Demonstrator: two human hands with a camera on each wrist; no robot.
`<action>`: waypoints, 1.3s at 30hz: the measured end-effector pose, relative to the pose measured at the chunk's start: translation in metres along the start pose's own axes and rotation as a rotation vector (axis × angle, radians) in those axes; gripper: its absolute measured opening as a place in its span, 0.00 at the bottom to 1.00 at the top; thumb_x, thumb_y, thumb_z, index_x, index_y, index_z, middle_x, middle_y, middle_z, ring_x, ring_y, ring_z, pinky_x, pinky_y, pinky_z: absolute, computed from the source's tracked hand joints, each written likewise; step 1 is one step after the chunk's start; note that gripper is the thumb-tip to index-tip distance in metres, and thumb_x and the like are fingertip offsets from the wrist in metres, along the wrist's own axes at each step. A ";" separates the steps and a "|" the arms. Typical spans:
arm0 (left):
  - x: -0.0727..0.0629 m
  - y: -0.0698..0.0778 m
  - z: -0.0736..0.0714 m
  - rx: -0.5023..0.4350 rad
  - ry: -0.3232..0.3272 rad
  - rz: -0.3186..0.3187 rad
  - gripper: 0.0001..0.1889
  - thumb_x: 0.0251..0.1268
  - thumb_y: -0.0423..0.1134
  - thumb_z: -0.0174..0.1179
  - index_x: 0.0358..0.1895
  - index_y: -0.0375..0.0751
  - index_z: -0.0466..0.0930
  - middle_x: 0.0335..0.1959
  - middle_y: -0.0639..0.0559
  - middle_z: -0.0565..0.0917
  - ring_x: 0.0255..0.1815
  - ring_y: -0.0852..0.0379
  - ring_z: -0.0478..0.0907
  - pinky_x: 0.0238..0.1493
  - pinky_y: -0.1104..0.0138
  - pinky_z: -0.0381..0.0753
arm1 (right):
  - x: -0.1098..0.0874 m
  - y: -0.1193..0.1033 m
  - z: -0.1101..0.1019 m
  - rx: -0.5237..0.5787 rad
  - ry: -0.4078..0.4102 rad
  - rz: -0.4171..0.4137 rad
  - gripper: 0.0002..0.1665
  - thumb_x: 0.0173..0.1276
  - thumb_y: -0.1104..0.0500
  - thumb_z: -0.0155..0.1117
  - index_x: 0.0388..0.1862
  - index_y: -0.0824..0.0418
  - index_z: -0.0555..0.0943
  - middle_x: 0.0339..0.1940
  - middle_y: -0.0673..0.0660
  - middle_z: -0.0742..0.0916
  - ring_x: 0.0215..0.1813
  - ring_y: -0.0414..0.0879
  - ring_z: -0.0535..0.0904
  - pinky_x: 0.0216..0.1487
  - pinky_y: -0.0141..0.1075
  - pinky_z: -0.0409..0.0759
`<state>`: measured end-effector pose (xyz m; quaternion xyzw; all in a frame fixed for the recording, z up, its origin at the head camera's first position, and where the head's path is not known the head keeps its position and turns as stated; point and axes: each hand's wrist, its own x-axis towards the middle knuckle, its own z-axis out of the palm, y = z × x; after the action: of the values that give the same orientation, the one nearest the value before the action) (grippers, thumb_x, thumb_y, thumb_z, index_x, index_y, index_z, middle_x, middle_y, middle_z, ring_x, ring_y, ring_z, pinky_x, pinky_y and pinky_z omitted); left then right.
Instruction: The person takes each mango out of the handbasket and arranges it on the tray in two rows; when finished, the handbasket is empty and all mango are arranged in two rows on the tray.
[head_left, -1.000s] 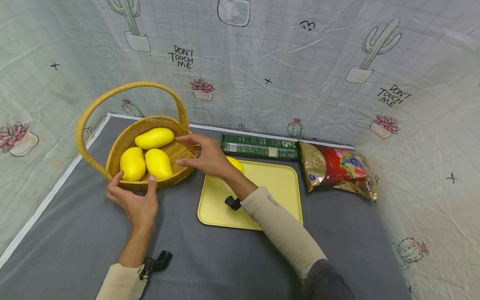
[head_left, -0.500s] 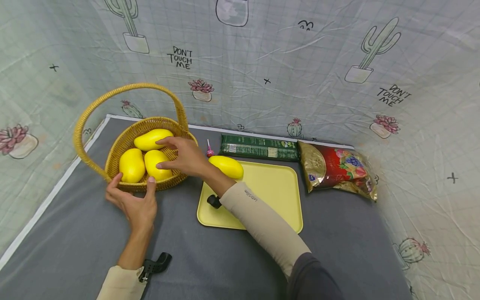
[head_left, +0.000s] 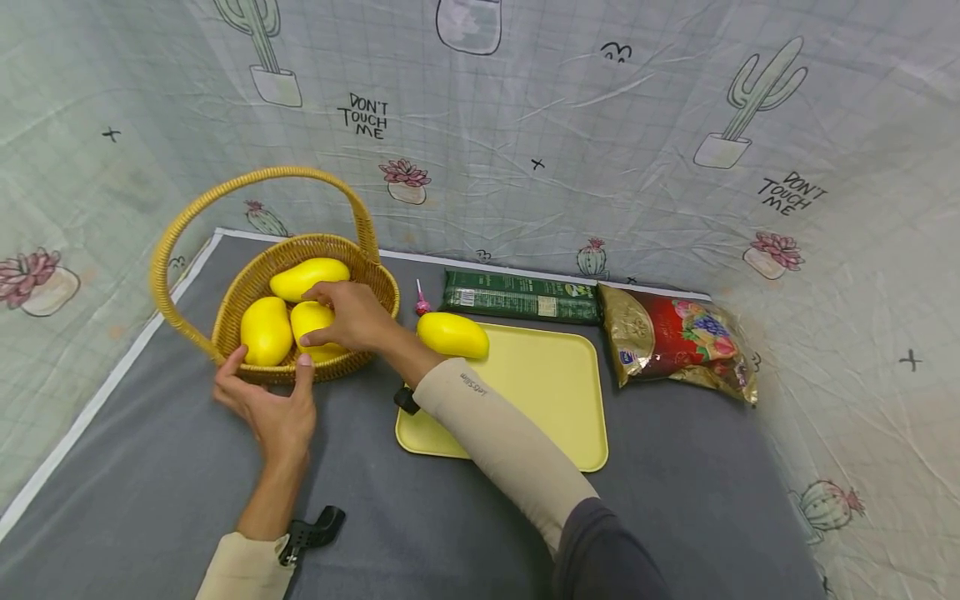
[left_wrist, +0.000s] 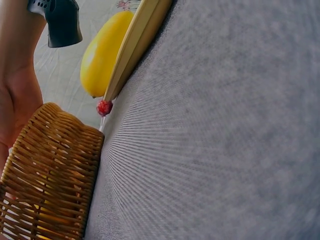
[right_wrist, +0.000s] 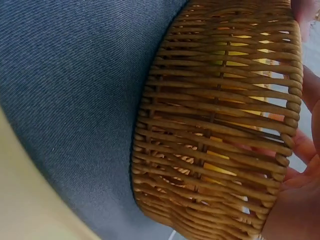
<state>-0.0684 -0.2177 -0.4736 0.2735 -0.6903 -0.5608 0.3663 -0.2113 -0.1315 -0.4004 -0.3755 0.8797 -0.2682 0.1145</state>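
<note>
A yellow wicker basket with a tall arched handle stands at the left and has three yellow mangoes in it. My right hand reaches over the basket's right side, thumb and fingers around the front right mango; its palm hides part of that fruit. Beside it lie the left mango and the rear mango. My left hand holds the basket's front rim, thumb and fingers spread along it. In the right wrist view, yellow shows through the basket's weave, with my right fingers inside.
Right of the basket lies a yellow tray, a fourth mango on its far left corner. A lollipop is behind it. Along the back sit a green packet and a red-gold bag. A printed curtain hangs behind.
My right hand has moved left, from the basket's right side to the front right mango, and its fingers have closed around it. The tray's mango came into fuller view. My left hand stays at the rim.
</note>
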 end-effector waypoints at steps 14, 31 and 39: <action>-0.011 0.031 0.003 -0.028 -0.008 -0.017 0.38 0.67 0.37 0.70 0.75 0.43 0.57 0.75 0.45 0.53 0.81 0.45 0.52 0.78 0.46 0.51 | 0.002 -0.004 0.005 -0.109 -0.022 0.076 0.40 0.62 0.37 0.80 0.72 0.44 0.80 0.70 0.41 0.84 0.71 0.38 0.78 0.71 0.29 0.71; -0.003 0.007 0.001 0.007 -0.010 -0.018 0.41 0.66 0.41 0.72 0.76 0.45 0.57 0.75 0.48 0.52 0.81 0.48 0.51 0.79 0.49 0.50 | -0.014 0.001 -0.007 0.077 0.123 0.002 0.42 0.63 0.47 0.83 0.75 0.44 0.78 0.70 0.45 0.83 0.63 0.40 0.81 0.62 0.29 0.76; 0.001 -0.001 0.000 0.021 0.001 -0.009 0.41 0.65 0.41 0.73 0.75 0.48 0.58 0.74 0.50 0.53 0.82 0.50 0.51 0.81 0.51 0.49 | -0.030 -0.001 -0.026 0.222 0.199 -0.029 0.42 0.63 0.51 0.83 0.75 0.44 0.78 0.72 0.48 0.81 0.66 0.44 0.82 0.64 0.30 0.79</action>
<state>-0.0693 -0.2186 -0.4743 0.2808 -0.6949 -0.5549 0.3611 -0.2008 -0.0999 -0.3782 -0.3450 0.8461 -0.4012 0.0638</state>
